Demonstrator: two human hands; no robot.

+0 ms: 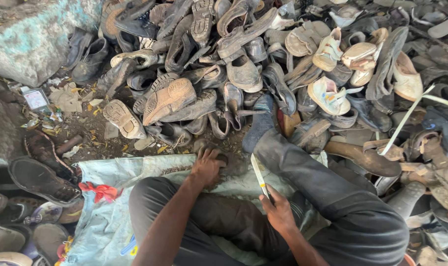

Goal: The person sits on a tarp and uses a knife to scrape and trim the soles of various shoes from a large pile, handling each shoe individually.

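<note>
I sit on a pale blue sack with my legs in dark trousers, facing a big heap of worn shoes. My left hand reaches forward and is closed on a dark, dirty shoe at the sack's front edge. My right hand rests by my right leg and grips a knife with a long pale blade pointing up and away from me.
A large rock stands at the top left. More old shoes and soles lie at the left and right. A red scrap lies on the sack. Litter and a small packet lie on the dirt.
</note>
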